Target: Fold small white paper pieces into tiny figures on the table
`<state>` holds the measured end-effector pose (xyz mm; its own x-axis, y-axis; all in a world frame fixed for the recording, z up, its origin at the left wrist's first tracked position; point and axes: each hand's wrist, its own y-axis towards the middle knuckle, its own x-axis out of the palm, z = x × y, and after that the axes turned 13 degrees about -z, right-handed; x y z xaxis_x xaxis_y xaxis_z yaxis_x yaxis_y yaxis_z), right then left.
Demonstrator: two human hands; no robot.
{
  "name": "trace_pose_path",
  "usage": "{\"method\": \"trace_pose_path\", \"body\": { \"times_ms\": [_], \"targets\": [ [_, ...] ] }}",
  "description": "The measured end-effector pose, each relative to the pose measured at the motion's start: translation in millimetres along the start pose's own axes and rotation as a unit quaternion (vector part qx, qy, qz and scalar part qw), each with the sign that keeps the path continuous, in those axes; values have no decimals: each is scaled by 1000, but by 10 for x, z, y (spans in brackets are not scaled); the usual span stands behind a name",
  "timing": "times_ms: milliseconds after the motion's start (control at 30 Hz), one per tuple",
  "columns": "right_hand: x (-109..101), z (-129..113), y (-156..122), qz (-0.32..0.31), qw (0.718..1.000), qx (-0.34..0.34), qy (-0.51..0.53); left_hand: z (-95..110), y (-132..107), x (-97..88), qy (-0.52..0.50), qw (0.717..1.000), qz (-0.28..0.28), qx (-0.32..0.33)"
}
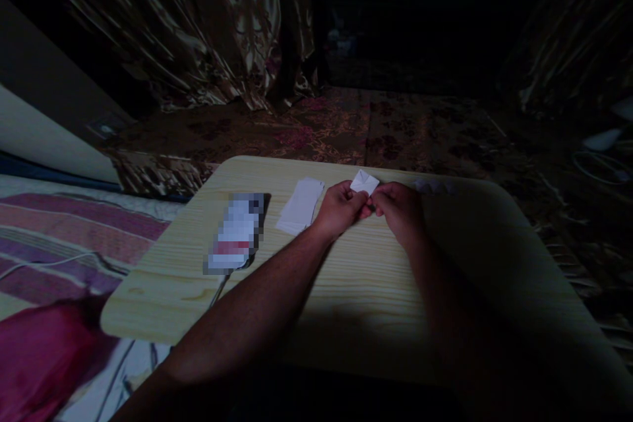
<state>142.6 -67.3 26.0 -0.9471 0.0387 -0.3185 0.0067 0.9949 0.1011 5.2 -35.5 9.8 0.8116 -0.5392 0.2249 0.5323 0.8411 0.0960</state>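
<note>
Between my hands, above the far part of the wooden table [356, 270], is a small folded piece of white paper [364, 183] with crease lines across its face. My left hand [341, 210] pinches its lower left side, fingers closed. From the right, my right hand [398, 208] has its thumb and finger closed on the lower right corner. Just left of my left hand lies a stack of white paper sheets [301, 204]. Beyond my right hand sit several small folded paper pieces [432, 186], dim in the shadow.
A phone with a blurred screen [236, 231] lies on the table's left, a cable [219, 290] running from it over the near edge. Left of the table is a striped bedspread [74, 231] with a red cloth [49, 356]. Patterned curtains [237, 26] hang behind.
</note>
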Motion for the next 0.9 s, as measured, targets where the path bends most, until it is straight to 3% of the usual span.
{"method": "trace_pose_path", "body": {
  "times_ms": [133, 300, 700, 900],
  "targets": [
    [-5, 24, 10, 11, 1000, 5, -7, 14, -7, -1, 19, 1000, -20, 1],
    [-10, -23, 0, 1, 1000, 15, -14, 18, -14, 4, 35, 999, -6, -2],
    [-10, 3, -2, 41, 999, 4, -11, 32, -39, 45, -26, 999, -8, -25],
    [16, -32, -4, 46, 998, 27, 24, -27, -19, -1, 15, 1000, -11, -12]
  ]
}}
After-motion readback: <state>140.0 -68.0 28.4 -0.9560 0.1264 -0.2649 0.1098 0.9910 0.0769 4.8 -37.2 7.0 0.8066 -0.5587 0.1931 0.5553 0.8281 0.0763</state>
